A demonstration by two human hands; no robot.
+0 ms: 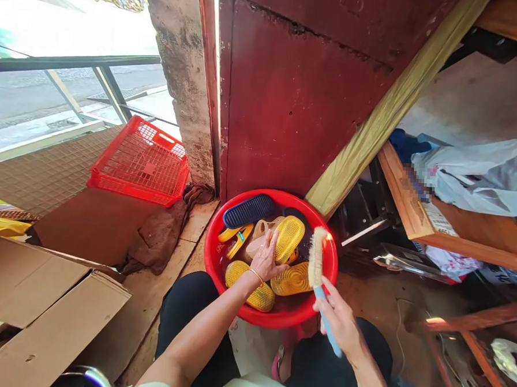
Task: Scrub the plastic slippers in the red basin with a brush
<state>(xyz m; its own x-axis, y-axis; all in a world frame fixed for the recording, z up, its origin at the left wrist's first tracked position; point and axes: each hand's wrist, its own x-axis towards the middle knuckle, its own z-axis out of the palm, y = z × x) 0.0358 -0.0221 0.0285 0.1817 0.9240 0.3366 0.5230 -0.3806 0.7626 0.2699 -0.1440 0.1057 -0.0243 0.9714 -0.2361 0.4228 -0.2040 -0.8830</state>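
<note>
Strong daylight pours in from the upper left, washing the street outside (76, 28) nearly white. Indoors the light is softer, sinking into shadow at lower right. A bright glint marks the round red plastic basin (328, 237). Wide-angle distortion slants the dark red metal door (289, 97), and a small patch beside the crumpled white plastic bag (471, 176) is pixelated.

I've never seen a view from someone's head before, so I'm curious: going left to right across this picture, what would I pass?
A yellow packet → a red plastic crate → a red plastic basin → a white plastic bag.
</note>
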